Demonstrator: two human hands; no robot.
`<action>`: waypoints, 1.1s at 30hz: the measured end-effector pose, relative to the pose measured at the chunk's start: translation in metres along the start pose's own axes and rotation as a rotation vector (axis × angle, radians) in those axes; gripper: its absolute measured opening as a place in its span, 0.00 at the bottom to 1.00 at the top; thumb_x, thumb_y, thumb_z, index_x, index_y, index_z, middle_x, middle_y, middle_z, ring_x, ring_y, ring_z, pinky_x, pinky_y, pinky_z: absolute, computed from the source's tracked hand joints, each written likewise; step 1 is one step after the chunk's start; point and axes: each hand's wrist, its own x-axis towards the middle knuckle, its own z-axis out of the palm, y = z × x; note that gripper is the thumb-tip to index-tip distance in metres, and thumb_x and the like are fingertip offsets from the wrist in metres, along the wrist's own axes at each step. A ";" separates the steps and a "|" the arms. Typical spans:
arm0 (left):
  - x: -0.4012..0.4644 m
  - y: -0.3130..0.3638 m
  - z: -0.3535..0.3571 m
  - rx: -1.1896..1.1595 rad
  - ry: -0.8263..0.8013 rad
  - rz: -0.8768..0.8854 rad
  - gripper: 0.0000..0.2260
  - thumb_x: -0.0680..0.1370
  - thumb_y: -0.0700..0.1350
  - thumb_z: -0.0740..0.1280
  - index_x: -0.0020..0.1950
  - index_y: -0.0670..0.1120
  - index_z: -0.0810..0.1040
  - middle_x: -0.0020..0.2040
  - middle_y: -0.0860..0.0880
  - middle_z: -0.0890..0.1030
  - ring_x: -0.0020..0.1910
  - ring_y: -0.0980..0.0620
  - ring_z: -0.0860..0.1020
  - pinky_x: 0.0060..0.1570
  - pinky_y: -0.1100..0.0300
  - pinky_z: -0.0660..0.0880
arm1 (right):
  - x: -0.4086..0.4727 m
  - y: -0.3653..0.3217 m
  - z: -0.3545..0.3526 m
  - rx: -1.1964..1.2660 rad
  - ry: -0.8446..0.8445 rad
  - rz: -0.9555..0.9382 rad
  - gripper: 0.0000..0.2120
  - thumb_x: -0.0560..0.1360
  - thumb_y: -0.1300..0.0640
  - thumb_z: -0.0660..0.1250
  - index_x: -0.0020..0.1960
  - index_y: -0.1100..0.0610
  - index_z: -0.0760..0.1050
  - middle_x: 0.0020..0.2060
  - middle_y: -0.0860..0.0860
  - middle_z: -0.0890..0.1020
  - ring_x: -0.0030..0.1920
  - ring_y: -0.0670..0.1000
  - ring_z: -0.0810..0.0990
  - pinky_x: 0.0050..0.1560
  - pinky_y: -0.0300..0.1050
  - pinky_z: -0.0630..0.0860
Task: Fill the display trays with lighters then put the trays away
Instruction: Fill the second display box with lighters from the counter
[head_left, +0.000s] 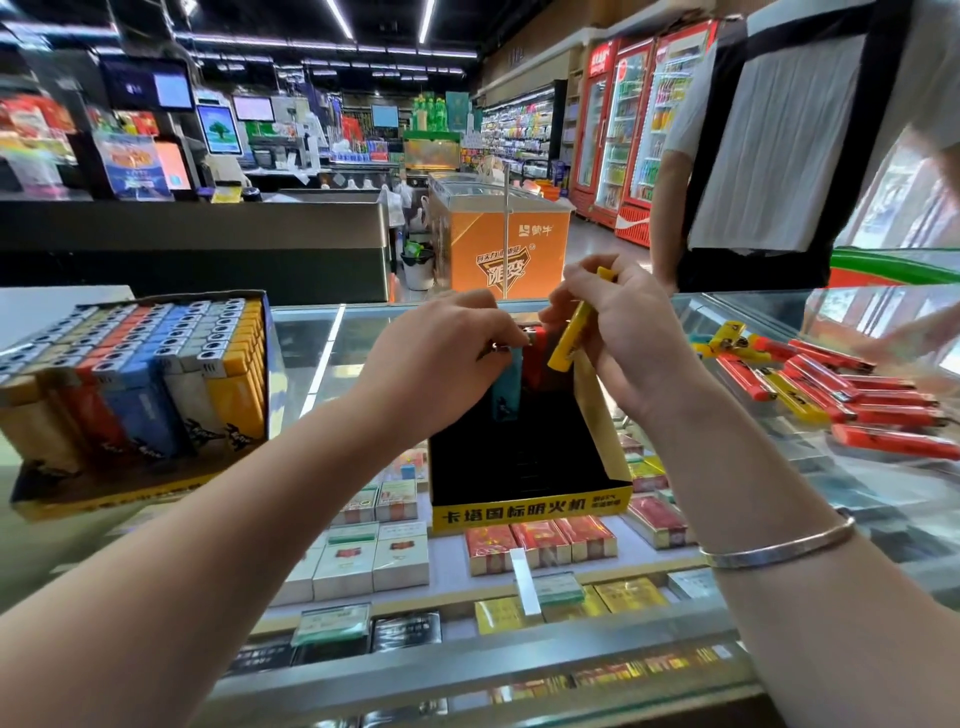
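— what have you got on your arms?

— nothing on the forearms; both are bare right up to the bottom edge of the view, no sleeves showing.

— any jewellery?

— one thin silver bangle (777, 546), plain and smooth, sits round your right wrist. your left wrist carries nothing.

— and the hands themselves?

— your left hand (441, 358) and right hand (618, 332) are ungloved, with no rings that show.

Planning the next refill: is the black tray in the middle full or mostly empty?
Mostly empty. The black tray shows only a blue lighter and a red lighter at its back; the rest is bare black slots.
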 end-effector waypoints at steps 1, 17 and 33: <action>0.000 -0.002 0.000 -0.012 0.003 0.000 0.08 0.75 0.46 0.67 0.53 0.50 0.81 0.48 0.53 0.79 0.49 0.50 0.75 0.47 0.50 0.76 | -0.001 0.000 0.000 -0.007 -0.009 -0.007 0.04 0.77 0.59 0.63 0.44 0.55 0.71 0.33 0.52 0.77 0.35 0.52 0.79 0.40 0.48 0.78; 0.006 0.006 -0.010 -1.042 -0.056 -0.235 0.13 0.71 0.40 0.71 0.54 0.44 0.79 0.45 0.49 0.84 0.44 0.55 0.82 0.45 0.64 0.77 | -0.023 -0.011 0.015 -0.121 -0.397 -0.199 0.13 0.75 0.47 0.57 0.43 0.52 0.76 0.57 0.54 0.80 0.59 0.53 0.78 0.63 0.56 0.71; 0.006 -0.015 -0.027 -0.376 0.017 -0.175 0.08 0.71 0.47 0.71 0.44 0.60 0.76 0.36 0.60 0.78 0.35 0.64 0.75 0.38 0.70 0.73 | -0.011 -0.012 0.008 -0.332 -0.035 -0.168 0.08 0.80 0.53 0.57 0.47 0.50 0.74 0.47 0.51 0.81 0.54 0.47 0.77 0.59 0.45 0.68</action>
